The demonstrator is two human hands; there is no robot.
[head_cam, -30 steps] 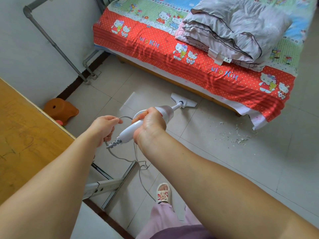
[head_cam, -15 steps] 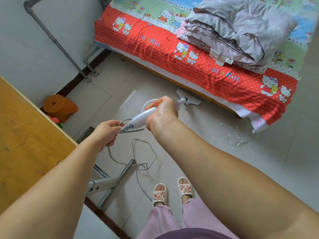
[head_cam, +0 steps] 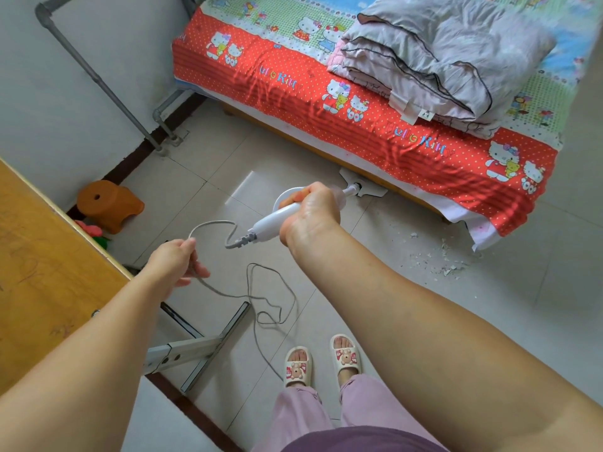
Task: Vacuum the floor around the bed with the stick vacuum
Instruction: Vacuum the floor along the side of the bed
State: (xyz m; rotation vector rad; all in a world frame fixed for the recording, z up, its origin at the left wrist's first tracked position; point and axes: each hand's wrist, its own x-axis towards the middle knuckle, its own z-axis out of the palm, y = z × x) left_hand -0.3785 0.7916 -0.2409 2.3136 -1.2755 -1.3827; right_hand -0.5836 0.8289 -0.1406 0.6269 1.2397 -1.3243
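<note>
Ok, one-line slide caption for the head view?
Right hand steers vacuum head under bed; left hand holds cord.

Open tiled floor [head_cam: 424, 321] right of the feet, bed [head_cam: 359, 102] ahead, table [head_cam: 42, 256] left — cord [head_cam: 270, 305] looped between.

Bright, even daylight indoors, seen through a wide-angle lens.
A pale glare patch shines on the floor tiles [head_cam: 251, 187] at centre frame. Shadows are soft and faint. Straight lines bow toward the frame edges; the forearms at the bottom look oversized. Focus is mostly sharp, with slight blur at the corners.
</note>
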